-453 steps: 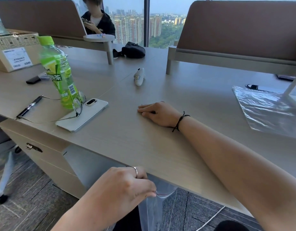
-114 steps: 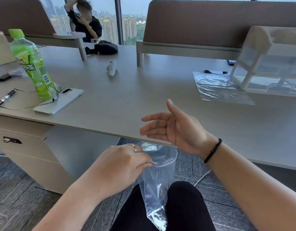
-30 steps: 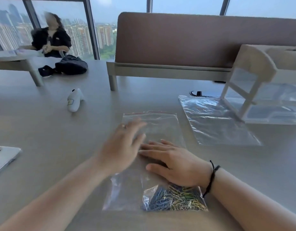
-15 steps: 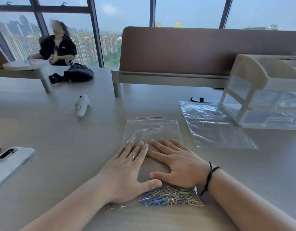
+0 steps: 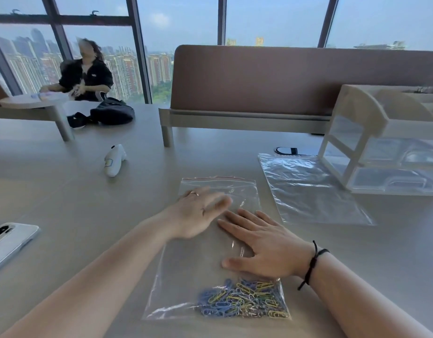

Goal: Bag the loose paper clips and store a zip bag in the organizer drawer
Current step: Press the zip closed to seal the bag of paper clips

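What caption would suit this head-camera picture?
Both hands, left hand and right hand, press flat on a zip bag of paper clips.

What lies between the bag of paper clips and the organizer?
In the head view, an empty zip bag lies flat between the clip-filled bag and the organizer.

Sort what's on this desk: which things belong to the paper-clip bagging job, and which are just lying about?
Part of the job:
- zip bag flat under both hands
- paper clips inside it, at the near end
- second zip bag, empty
- organizer with clear drawers
- left hand, right hand

Lying about:
- white phone
- white handheld device
- dark pouch
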The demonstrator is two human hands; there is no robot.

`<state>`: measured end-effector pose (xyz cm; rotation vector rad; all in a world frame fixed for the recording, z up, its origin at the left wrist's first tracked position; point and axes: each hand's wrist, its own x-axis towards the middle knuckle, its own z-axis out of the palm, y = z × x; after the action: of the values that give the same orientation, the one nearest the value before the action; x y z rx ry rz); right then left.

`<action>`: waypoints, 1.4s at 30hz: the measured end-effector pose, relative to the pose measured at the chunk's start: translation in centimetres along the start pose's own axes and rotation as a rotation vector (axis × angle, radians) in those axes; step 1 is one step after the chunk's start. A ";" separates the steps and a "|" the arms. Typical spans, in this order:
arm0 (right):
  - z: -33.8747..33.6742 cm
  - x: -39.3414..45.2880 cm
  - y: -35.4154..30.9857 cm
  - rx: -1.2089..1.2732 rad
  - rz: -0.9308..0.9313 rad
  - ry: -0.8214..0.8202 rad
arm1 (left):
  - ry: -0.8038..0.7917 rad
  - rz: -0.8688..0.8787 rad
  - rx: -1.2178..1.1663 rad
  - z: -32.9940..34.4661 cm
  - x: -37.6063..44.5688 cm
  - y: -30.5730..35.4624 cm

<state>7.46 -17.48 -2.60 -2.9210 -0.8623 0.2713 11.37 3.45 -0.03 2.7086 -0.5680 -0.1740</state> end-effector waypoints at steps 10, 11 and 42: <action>-1.3 1.0 -0.1 0.185 0.066 0.390 | -0.033 -0.034 0.215 2.7 3.9 -1.5; -1.5 1.7 -0.1 0.213 0.101 0.499 | -0.034 -0.034 0.234 2.7 3.9 -1.6; -0.7 8.5 3.6 0.248 0.449 0.510 | 0.534 -0.253 -0.365 0.6 4.4 -6.5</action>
<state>16.52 -15.83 -3.63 -2.7079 -0.0918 -0.3119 17.58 6.98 -3.25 2.3173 -0.0291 0.3417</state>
